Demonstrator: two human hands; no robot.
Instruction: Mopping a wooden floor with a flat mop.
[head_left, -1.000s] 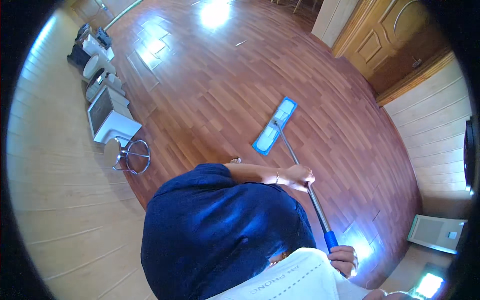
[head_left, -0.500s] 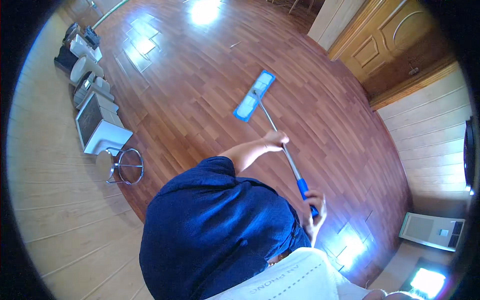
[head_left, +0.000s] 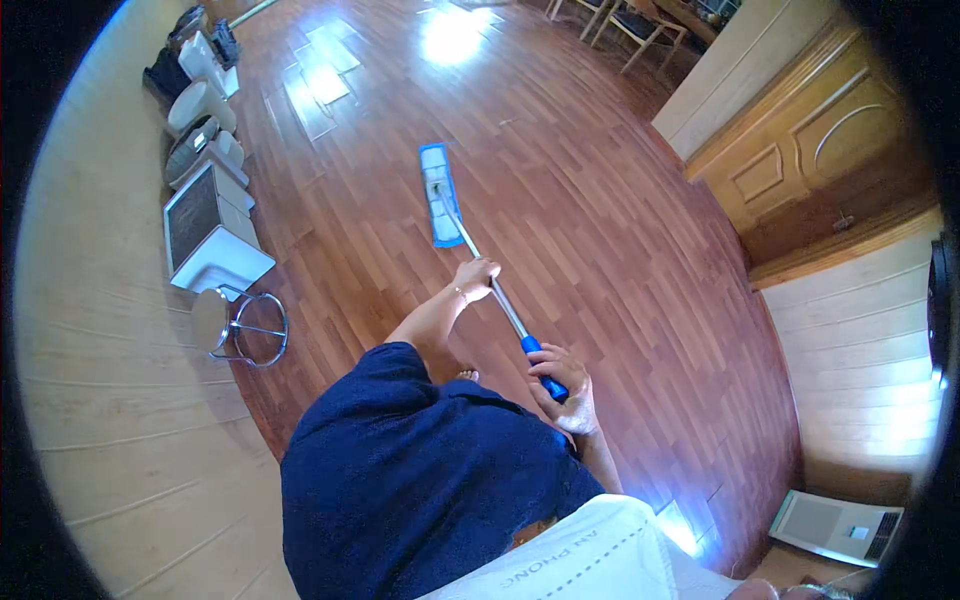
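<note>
Person mopping, both hands on a flat mop [head_left: 480, 255]. Left hand [head_left: 474, 275] is wrapped shut around the bare metal part of the handle, roughly midway along it. Right hand [head_left: 563, 385] is closed round the blue grip [head_left: 543, 368] at the near end, thumb over the top, close in front of the body. The blue mop pad [head_left: 438, 193] lies flat on the wooden floor [head_left: 620, 230], well ahead of the left hand and a bit to its left, with the handle slanting up from it back to the right hand.

Handling, as a guess: the pole looks thin, stiff and light, so no real load on either hand. The metal section is smooth and could slip in a loose palm; the blue grip is the safer place to hold. Two hands well apart, as here, give the best steering. The pad looks soft and hinged at the joint, so it should stay flat while the pole tilts. Glossy planks with glare patches mean the pad likely slides easily.

Off to the left of the left hand, along the pale wall: a white boxy appliance [head_left: 210, 230], a metal wire stand [head_left: 245, 325] just nearer, more gear beyond. A bare foot [head_left: 467, 377] shows below the left arm. Wooden door [head_left: 820, 150] far right of the hands, white floor unit [head_left: 835, 525] behind the right hand.
</note>
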